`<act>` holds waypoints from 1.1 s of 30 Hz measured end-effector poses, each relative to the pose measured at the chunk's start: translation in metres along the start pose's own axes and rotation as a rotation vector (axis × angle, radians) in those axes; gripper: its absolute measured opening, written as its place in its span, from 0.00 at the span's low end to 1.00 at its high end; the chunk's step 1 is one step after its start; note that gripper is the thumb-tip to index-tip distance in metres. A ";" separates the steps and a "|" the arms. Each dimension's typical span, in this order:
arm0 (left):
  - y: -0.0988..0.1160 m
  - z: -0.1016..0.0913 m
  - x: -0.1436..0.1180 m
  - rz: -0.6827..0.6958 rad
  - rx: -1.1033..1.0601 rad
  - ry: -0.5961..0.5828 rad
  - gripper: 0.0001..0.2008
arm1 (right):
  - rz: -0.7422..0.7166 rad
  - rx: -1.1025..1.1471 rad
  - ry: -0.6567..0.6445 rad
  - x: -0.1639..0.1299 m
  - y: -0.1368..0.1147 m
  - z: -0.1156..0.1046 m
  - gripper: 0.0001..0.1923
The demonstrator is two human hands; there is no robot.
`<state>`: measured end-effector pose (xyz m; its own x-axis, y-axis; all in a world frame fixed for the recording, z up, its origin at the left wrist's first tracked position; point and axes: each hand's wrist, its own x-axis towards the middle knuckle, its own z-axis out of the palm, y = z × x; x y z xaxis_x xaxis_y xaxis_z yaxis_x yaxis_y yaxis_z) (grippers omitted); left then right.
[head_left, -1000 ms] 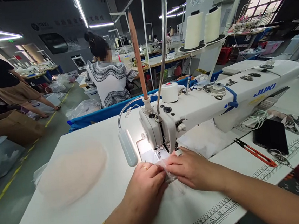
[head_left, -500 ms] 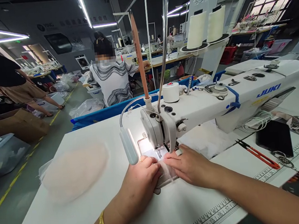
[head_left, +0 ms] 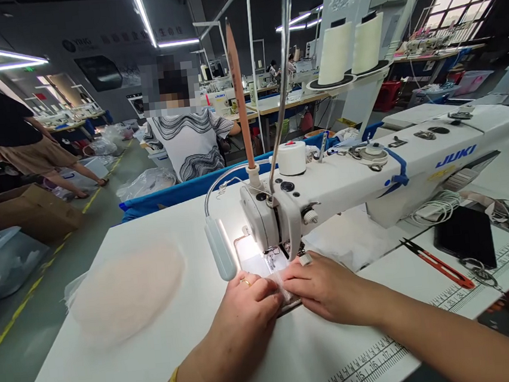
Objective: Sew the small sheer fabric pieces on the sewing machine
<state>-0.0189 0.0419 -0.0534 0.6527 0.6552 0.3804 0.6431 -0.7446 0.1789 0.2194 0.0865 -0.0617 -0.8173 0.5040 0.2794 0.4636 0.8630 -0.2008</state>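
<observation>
Just in front of the needle of a white sewing machine (head_left: 347,176), a small strip of sheer pale fabric (head_left: 286,287) lies on the metal plate. My left hand (head_left: 252,305) is closed at its left side, fingers curled and pressed on the fabric edge. From the right, my right hand (head_left: 324,286) pinches the same piece, its fingertips close to the left ones. Part of the fabric is hidden under my fingers. The presser foot (head_left: 271,261) stands right behind it, lit by a small lamp (head_left: 219,248).
A pile of sheer pinkish fabric (head_left: 129,293) lies on the table at left. On the right are orange-handled thread snips (head_left: 439,263), a black phone (head_left: 463,237) and a printed ruler (head_left: 366,369). A person in a patterned shirt (head_left: 191,143) sits ahead; another stands at far left.
My left hand has moved slightly right and nearer to my right hand. The loose thread ends seen between the hands before are now covered, and the fabric strip sits between the fingertips.
</observation>
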 end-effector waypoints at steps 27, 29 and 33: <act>-0.038 0.010 0.012 -0.110 0.091 0.059 0.16 | 0.171 -0.207 0.179 0.020 0.001 0.005 0.24; -0.039 0.009 0.012 -0.150 0.101 0.064 0.13 | 0.163 -0.208 0.196 0.019 0.000 0.004 0.22; -0.041 0.007 0.011 -0.238 0.176 0.010 0.05 | 0.138 -0.212 0.220 0.014 0.003 0.009 0.18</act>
<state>-0.0352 0.0806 -0.0630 0.4715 0.8068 0.3560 0.8378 -0.5358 0.1047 0.2064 0.0958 -0.0671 -0.6588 0.5920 0.4642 0.6445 0.7624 -0.0577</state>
